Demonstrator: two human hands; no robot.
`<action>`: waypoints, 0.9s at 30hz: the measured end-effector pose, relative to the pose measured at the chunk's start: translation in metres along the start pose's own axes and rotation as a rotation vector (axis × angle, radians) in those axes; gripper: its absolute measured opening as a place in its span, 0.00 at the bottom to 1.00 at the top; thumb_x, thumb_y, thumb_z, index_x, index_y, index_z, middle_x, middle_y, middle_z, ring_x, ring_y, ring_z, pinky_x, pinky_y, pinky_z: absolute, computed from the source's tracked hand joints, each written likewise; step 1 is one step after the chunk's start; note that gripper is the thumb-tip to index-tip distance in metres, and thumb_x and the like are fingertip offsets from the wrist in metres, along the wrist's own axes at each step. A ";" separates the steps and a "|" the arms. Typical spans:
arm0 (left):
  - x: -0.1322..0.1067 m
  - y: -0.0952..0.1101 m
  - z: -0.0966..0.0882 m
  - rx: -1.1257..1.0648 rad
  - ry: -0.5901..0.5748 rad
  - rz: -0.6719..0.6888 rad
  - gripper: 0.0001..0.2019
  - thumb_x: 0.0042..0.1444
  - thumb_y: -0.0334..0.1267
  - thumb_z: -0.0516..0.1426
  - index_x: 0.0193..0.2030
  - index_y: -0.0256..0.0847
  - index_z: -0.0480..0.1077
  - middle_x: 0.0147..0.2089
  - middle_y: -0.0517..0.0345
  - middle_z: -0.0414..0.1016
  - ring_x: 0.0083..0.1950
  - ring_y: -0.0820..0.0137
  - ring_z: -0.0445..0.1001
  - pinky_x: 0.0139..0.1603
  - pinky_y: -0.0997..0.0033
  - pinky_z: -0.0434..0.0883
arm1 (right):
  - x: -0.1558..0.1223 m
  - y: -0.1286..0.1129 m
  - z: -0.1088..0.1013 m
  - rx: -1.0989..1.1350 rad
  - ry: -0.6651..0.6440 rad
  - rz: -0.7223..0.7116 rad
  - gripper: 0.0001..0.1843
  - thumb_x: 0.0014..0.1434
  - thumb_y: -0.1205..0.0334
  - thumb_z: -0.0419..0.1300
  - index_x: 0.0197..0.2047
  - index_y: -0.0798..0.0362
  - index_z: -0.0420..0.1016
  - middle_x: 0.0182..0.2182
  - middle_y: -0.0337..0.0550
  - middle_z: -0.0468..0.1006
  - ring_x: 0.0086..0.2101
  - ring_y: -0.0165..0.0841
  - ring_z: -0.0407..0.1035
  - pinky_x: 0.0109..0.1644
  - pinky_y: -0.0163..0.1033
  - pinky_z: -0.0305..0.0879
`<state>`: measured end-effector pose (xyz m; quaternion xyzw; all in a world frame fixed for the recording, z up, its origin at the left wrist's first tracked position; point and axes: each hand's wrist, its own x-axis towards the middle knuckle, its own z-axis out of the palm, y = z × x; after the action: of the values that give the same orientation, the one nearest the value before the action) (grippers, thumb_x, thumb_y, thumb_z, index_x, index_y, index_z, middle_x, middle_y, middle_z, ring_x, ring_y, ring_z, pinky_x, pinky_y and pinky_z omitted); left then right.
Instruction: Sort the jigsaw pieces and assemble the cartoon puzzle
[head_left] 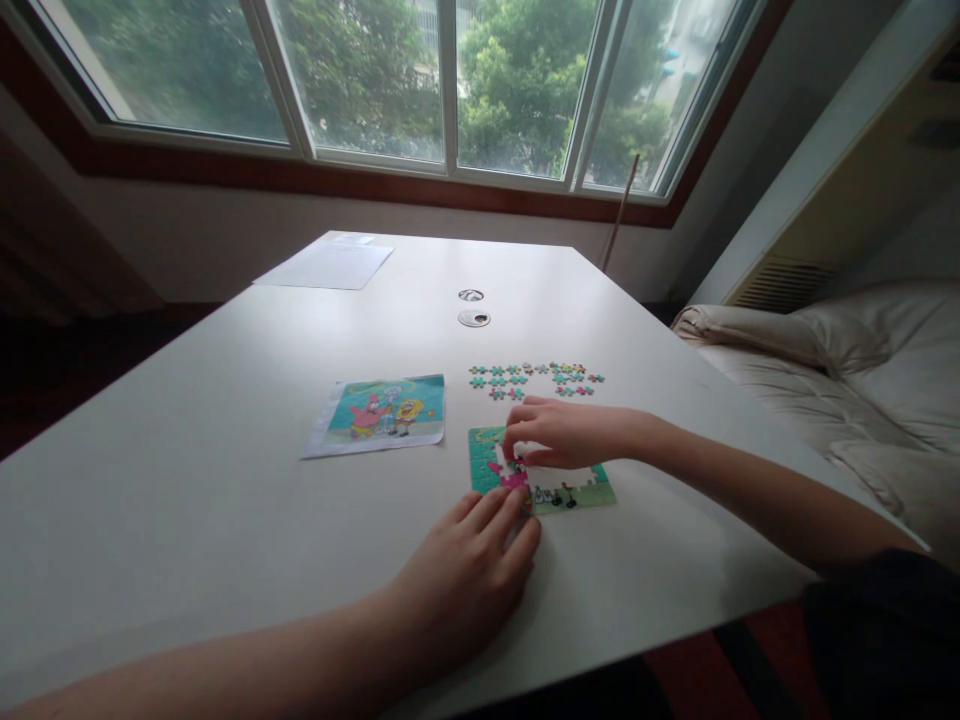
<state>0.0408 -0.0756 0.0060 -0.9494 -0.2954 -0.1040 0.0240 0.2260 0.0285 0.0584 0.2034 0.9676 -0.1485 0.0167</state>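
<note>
A partly assembled jigsaw puzzle with a teal and green border lies on the table, a white gap showing in its middle. My left hand grips its lower edge, bent fingertips pressed on the pieces. Reaching in from the right, my right hand is over the upper part of the puzzle. Its thumb and fingers are closed around a small puzzle piece, largely hidden by the fingertips. Loose puzzle pieces are spread in rows just beyond that hand. Left of the puzzle lies a cartoon picture sheet.
The white table carries two small round discs farther back and white paper sheets at the far left corner. A pale leather sofa stands to the right. Beyond the table is a window, with a thin stick leaning nearby.
</note>
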 end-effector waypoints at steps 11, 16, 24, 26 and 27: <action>-0.001 0.000 -0.001 -0.012 0.012 0.004 0.12 0.59 0.32 0.47 0.47 0.36 0.65 0.54 0.44 0.67 0.54 0.56 0.65 0.48 0.57 0.67 | 0.007 -0.002 -0.012 0.206 -0.113 0.075 0.09 0.54 0.70 0.55 0.40 0.58 0.72 0.31 0.43 0.75 0.30 0.26 0.66 0.34 0.30 0.62; -0.002 0.000 0.001 -0.016 0.013 -0.004 0.11 0.59 0.32 0.48 0.47 0.37 0.65 0.55 0.45 0.65 0.55 0.57 0.64 0.49 0.57 0.66 | -0.004 -0.005 -0.009 0.184 -0.051 0.029 0.13 0.57 0.73 0.52 0.43 0.56 0.73 0.33 0.44 0.75 0.33 0.28 0.67 0.38 0.32 0.62; 0.001 0.000 0.000 -0.023 0.001 -0.008 0.11 0.59 0.32 0.47 0.46 0.37 0.65 0.55 0.44 0.65 0.56 0.57 0.63 0.49 0.57 0.65 | -0.009 -0.016 0.014 -0.012 0.125 -0.019 0.09 0.59 0.65 0.53 0.39 0.57 0.73 0.33 0.47 0.75 0.36 0.33 0.66 0.40 0.36 0.62; 0.001 0.001 0.000 -0.028 -0.002 -0.008 0.11 0.59 0.32 0.47 0.47 0.37 0.65 0.55 0.44 0.65 0.56 0.57 0.63 0.50 0.58 0.65 | -0.010 -0.018 0.020 -0.069 0.170 -0.008 0.09 0.60 0.65 0.52 0.39 0.57 0.73 0.32 0.47 0.75 0.35 0.33 0.66 0.40 0.37 0.61; 0.001 0.000 0.000 -0.030 -0.001 -0.007 0.11 0.59 0.32 0.47 0.47 0.38 0.65 0.55 0.45 0.65 0.56 0.57 0.63 0.50 0.58 0.65 | -0.011 -0.019 0.022 -0.073 0.192 0.003 0.10 0.60 0.65 0.52 0.39 0.57 0.73 0.32 0.47 0.75 0.34 0.32 0.67 0.40 0.37 0.61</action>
<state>0.0415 -0.0756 0.0057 -0.9486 -0.2974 -0.1079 0.0094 0.2278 0.0017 0.0438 0.2173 0.9693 -0.0929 -0.0682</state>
